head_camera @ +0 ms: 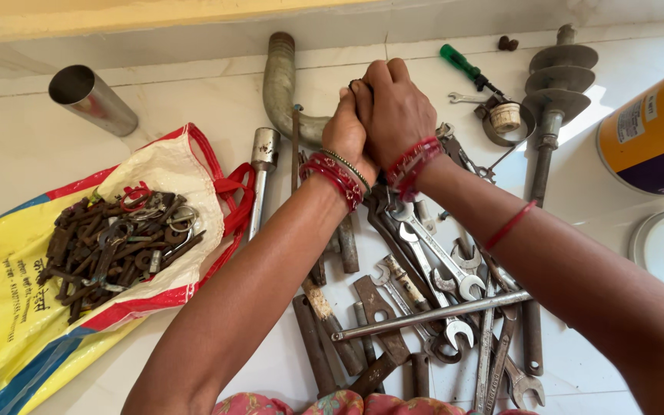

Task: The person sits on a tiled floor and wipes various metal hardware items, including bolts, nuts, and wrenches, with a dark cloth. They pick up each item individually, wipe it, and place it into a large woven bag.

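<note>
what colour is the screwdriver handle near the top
Green, on the screwdriver; clearest in the head view.

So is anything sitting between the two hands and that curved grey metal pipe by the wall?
Nothing visible. The left hand and right hand are clasped together right over the lower end of the curved grey metal pipe, hiding what they grip. The pile of rusty spanners lies nearer the person, behind the wrists.

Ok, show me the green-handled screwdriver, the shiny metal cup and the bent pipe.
green-handled screwdriver (pixel 456 61), head view, on its green handle.
shiny metal cup (pixel 101 104), head view, on its side wall.
bent pipe (pixel 279 88), head view, on its straight upper part.
</note>
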